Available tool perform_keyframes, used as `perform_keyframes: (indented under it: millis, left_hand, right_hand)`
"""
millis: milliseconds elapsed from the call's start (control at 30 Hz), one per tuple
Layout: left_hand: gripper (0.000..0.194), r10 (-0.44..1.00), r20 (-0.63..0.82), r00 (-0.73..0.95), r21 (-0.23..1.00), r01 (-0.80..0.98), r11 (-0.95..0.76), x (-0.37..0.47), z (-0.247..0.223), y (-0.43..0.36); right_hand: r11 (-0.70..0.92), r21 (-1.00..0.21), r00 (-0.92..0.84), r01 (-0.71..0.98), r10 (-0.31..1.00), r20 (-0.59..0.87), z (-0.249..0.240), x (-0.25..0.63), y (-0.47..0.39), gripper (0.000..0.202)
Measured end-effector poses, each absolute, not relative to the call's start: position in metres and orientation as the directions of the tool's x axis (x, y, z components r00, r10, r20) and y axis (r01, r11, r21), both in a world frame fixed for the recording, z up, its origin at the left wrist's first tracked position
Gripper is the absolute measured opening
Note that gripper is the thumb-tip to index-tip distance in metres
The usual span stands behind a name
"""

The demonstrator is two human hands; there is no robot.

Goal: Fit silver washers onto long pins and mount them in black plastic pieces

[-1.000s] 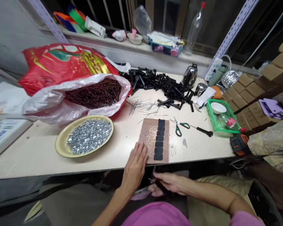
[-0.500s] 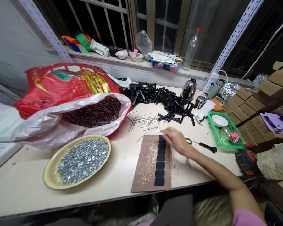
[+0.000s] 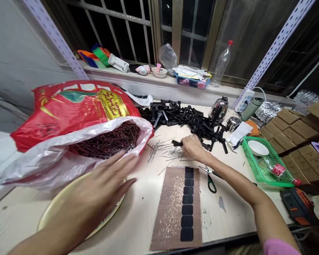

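Note:
My left hand (image 3: pixel 103 191), smeared by motion, is held over the yellow bowl (image 3: pixel 51 209) with its fingers stretched out and nothing visible in them. It hides most of the bowl and the small metal washers inside. Farther off, my right hand (image 3: pixel 194 147) is closed on a black plastic part (image 3: pixel 177 143) whose end sticks out to the left. Thin metal rods (image 3: pixel 154 150) lie loose beneath and beside that hand. Behind it spreads a pile of black plastic parts (image 3: pixel 172 115). A brown board (image 3: pixel 166 226) with a column of black rounded squares (image 3: pixel 187 210) lies nearer me.
A red bag (image 3: pixel 77 101) full of dark thin rods (image 3: pixel 114 138) lies open at left. Scissors (image 3: pixel 210 180) rest right of the board. Farther right are a green basket (image 3: pixel 251 166), cardboard boxes (image 3: pixel 295 156) and a black-orange battery pack (image 3: pixel 297 207). A metal kettle (image 3: pixel 219 109) stands behind.
My left hand has come into view from the lower left, over the bowl. My right hand has moved from the board's far end to the rods, and a black plastic part now shows in it.

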State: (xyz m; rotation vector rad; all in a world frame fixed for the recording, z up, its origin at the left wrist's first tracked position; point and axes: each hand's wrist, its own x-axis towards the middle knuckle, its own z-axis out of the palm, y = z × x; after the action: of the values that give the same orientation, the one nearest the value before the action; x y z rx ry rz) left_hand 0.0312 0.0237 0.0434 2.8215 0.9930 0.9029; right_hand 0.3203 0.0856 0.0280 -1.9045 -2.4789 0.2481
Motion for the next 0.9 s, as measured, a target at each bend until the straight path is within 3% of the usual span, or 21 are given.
perform_keyframes:
  millis: [67, 133, 167, 233, 333, 400, 500, 567, 600, 667, 733, 800, 867, 900]
  left_hand:
    - [0.053, 0.499, 0.478, 0.723, 0.057, 0.542, -0.839, 0.062, 0.031, 0.045]
    - [0.059, 0.436, 0.469, 0.768, -0.04, 0.512, -0.858, 0.09, 0.015, 0.058]
    - [0.059, 0.401, 0.477, 0.782, -0.078, 0.492, -0.867, 0.1, 0.008, 0.061]
    - [0.059, 0.329, 0.461, 0.824, -0.12, 0.425, -0.897, 0.111, -0.002, 0.065]
    - [0.06, 0.304, 0.38, 0.874, -0.107, 0.368, -0.924, 0.112, -0.006, 0.065]
    - [0.06, 0.324, 0.352, 0.878, -0.084, 0.374, -0.924, 0.112, -0.007, 0.064]
    - [0.057, 0.391, 0.343, 0.854, 0.02, 0.41, -0.912, 0.114, -0.013, 0.067]
    - [0.051, 0.559, 0.324, 0.763, 0.204, 0.52, -0.829, 0.115, -0.017, 0.072]
    - [0.045, 0.671, 0.282, 0.685, 0.323, 0.591, -0.739, 0.116, -0.017, 0.075]
    - [0.034, 0.84, 0.137, 0.524, 0.529, 0.679, -0.509, 0.115, -0.012, 0.079]
    - [0.034, 0.888, 0.02, 0.459, 0.646, 0.672, -0.362, 0.117, -0.003, 0.081]
    - [0.031, 0.872, 0.037, 0.487, 0.697, 0.613, -0.372, 0.121, 0.005, 0.079]
    - [0.032, 0.824, 0.159, 0.543, 0.685, 0.541, -0.488, 0.128, 0.007, 0.077]
    - [0.042, 0.791, 0.228, 0.568, 0.654, 0.512, -0.557, 0.132, 0.005, 0.076]
  right_hand:
    - [0.272, -0.491, -0.411, 0.828, 0.889, -0.201, 0.034, 0.303, 0.065, 0.018]
    - [0.165, -0.783, -0.542, 0.599, 0.803, -0.246, 0.036, 0.291, 0.046, 0.013]
    - [0.069, -0.869, -0.564, 0.49, 0.785, -0.256, 0.035, 0.288, 0.039, 0.011]
    - [-0.16, -0.93, -0.577, 0.332, 0.745, -0.334, 0.034, 0.29, 0.031, 0.008]
    - [-0.447, -0.867, -0.633, 0.22, 0.611, -0.475, 0.031, 0.303, 0.032, 0.015]
    - [-0.534, -0.826, -0.639, 0.18, 0.575, -0.511, 0.028, 0.311, 0.038, 0.022]
    - [-0.472, -0.845, -0.558, 0.251, 0.643, -0.525, 0.025, 0.324, 0.048, 0.027]
    - [-0.275, -0.835, -0.373, 0.477, 0.796, -0.476, 0.024, 0.339, 0.057, 0.031]
    - [-0.163, -0.742, -0.228, 0.65, 0.89, -0.396, 0.023, 0.349, 0.061, 0.031]
    - [-0.077, -0.372, 0.018, 0.925, 0.987, -0.158, 0.021, 0.368, 0.069, 0.023]
    - [-0.123, -0.077, 0.122, 0.989, 0.992, -0.017, 0.017, 0.382, 0.073, 0.014]
    - [-0.153, 0.001, 0.153, 0.988, 0.988, -0.009, 0.014, 0.384, 0.069, 0.017]
    - [-0.132, -0.022, 0.132, 0.991, 0.991, -0.013, 0.014, 0.374, 0.059, 0.02]
    - [-0.095, -0.081, 0.093, 0.992, 0.995, -0.029, 0.015, 0.366, 0.053, 0.019]
